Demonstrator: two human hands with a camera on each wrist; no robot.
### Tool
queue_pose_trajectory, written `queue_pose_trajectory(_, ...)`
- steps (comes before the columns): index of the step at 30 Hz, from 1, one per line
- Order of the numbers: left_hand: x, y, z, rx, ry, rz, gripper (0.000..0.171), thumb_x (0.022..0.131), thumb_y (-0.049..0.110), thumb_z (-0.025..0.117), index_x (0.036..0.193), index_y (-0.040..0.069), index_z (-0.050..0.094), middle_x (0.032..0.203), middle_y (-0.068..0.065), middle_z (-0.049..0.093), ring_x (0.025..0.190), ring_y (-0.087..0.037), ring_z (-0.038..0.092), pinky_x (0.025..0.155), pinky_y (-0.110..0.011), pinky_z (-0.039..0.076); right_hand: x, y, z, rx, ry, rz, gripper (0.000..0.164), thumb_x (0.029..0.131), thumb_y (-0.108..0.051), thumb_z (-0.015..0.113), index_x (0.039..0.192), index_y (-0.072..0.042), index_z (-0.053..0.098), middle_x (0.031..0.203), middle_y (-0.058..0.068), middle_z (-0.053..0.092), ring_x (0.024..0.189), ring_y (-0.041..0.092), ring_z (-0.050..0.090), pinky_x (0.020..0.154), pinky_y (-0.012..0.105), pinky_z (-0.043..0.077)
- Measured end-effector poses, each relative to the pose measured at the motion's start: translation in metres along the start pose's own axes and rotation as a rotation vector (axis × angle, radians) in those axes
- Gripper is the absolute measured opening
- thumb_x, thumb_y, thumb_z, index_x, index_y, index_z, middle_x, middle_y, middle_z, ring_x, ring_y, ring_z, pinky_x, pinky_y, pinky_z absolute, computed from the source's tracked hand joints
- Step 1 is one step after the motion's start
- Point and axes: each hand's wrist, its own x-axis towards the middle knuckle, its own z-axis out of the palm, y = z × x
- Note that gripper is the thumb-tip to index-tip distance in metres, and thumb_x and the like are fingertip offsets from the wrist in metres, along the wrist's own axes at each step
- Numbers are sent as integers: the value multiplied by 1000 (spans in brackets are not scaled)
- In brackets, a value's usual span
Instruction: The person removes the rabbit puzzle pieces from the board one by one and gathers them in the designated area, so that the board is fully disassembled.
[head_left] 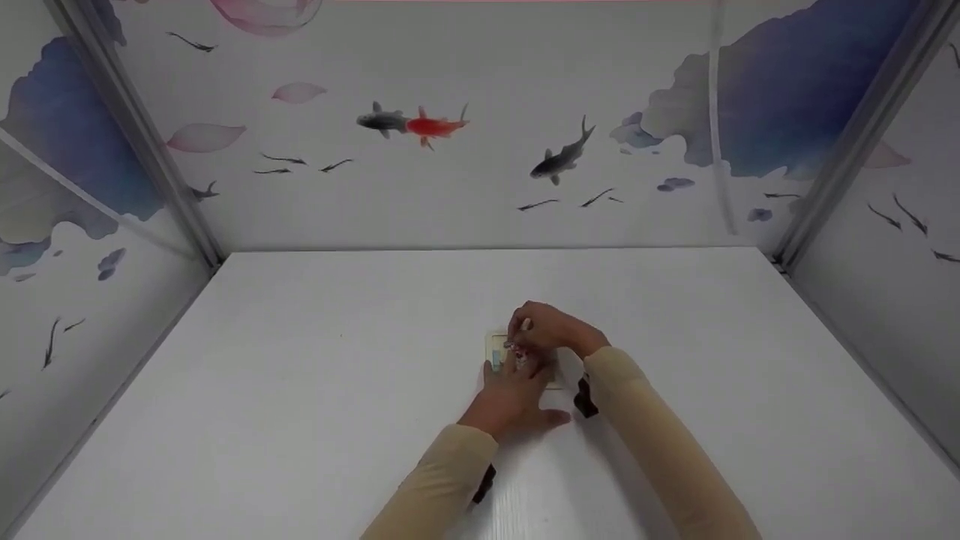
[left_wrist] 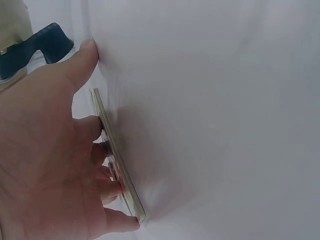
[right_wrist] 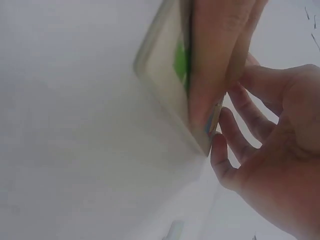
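A small flat light-wood board [head_left: 489,346] with coloured patches, one of them blue, lies under both hands in the head view. My left hand [head_left: 514,401] rests on it with fingers spread and fairly straight, thumb out to the side on the table. From the far right, my right hand [head_left: 551,328] bends over the board, its thumb and fingertips pinching a small red-and-white patterned piece [head_left: 517,349], mostly covered by the fingers. The left wrist view shows the board [left_wrist: 120,160] edge-on beneath the left fingers. In the right wrist view a green patch [right_wrist: 180,62] shows on the board.
A white table [head_left: 300,390] surrounds the board. Walls painted with fish [head_left: 436,126] and blue shapes stand behind and at both sides, with metal posts [head_left: 180,172] at the corners. Dark wrist mounts [head_left: 586,397] hang below the sleeves.
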Motion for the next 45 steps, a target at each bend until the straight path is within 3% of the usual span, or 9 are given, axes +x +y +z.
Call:
queue_pose_trajectory(8, 4, 1, 2, 57, -40, -12, 78, 93, 62, 58, 156, 20, 37, 167, -3, 26, 156, -35, 16, 118, -69, 21, -6, 8, -1, 18, 44, 69, 19, 96, -17, 66, 113, -9, 71, 122, 13, 62, 118, 32, 56, 105, 50, 47)
queue_pose_trajectory(14, 4, 3, 3, 59, -34, -6, 79, 94, 61, 58, 157, 19, 35, 168, -3, 25, 156, -36, 16, 119, -69, 21, -6, 7, -3, -4, 49, 148, 20, 93, -19, 71, 109, -8, 72, 116, 13, 63, 105, 26, 57, 100, 44, 49)
queue_pose_trajectory(20, 4, 4, 4, 65, -26, 6, 79, 94, 61, 58, 157, 19, 36, 167, -3, 27, 156, -36, 17, 118, -68, 22, -8, 9, -5, 44, 9, 220, 24, 91, -22, 74, 110, -7, 73, 111, 10, 67, 98, 22, 57, 98, 41, 50)
queue_pose_trajectory(25, 4, 5, 3, 39, -34, 2, 81, 93, 61, 59, 158, 19, 34, 168, -3, 24, 156, -36, 16, 119, -69, 20, -11, 12, -10, 81, 31, 199, 24, 90, -21, 75, 107, -5, 73, 107, 11, 69, 93, 20, 58, 94, 39, 51)
queue_pose_trajectory(35, 4, 7, 2, 44, -39, -14, 81, 93, 61, 60, 158, 20, 34, 167, -4, 27, 155, -38, 20, 120, -66, 21, -39, 29, -53, 79, 101, 110, 17, 96, -19, 68, 100, -3, 71, 97, 10, 72, 86, 19, 61, 81, 32, 49)
queue_pose_trajectory(39, 5, 6, 1, 61, -37, -17, 80, 93, 61, 59, 158, 21, 34, 167, -3, 26, 155, -38, 21, 120, -65, 22, -54, 44, -74, 54, 85, 154, 17, 97, -19, 67, 103, -3, 69, 101, 12, 71, 91, 21, 61, 85, 34, 49)
queue_pose_trajectory(45, 7, 3, -2, 85, -50, -27, 81, 92, 60, 61, 158, 21, 34, 167, -3, 27, 154, -37, 23, 120, -64, 24, -75, 70, -89, -33, 18, 206, 14, 97, -15, 64, 101, -1, 67, 99, 12, 68, 88, 20, 57, 80, 31, 48)
